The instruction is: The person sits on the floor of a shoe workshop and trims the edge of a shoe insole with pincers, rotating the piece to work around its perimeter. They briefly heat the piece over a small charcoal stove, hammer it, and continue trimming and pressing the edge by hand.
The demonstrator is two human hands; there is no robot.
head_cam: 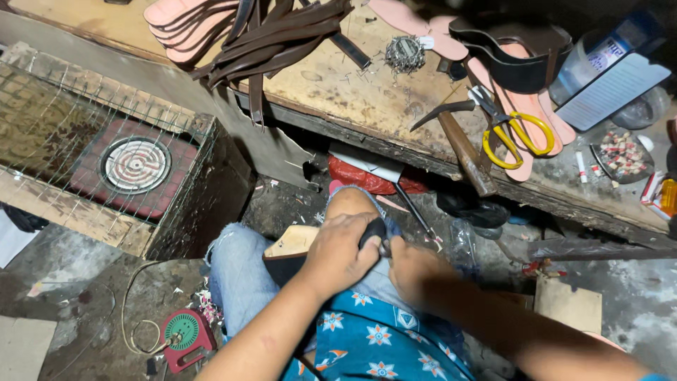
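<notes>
On my lap, over torn jeans, lies a shoe sole [290, 243] with a tan insole face and a black edge. My left hand [340, 252] is closed over it and grips a small black rounded piece [374, 231] at its right end. Beside it, my right hand [412, 267] is curled against that same black piece, its fingertips hidden, so what it holds is unclear. A thin dark rod [415, 212] slants up from between the hands toward the bench.
A worn wooden bench [367, 99] runs above, carrying yellow-handled scissors [518, 130], a hammer [458, 137], dark leather straps [271, 42], pink insoles [176, 17] and a black shoe upper [515, 53]. A wire-caged electric coil heater [135, 164] stands left. A red device [185, 337] lies on the floor.
</notes>
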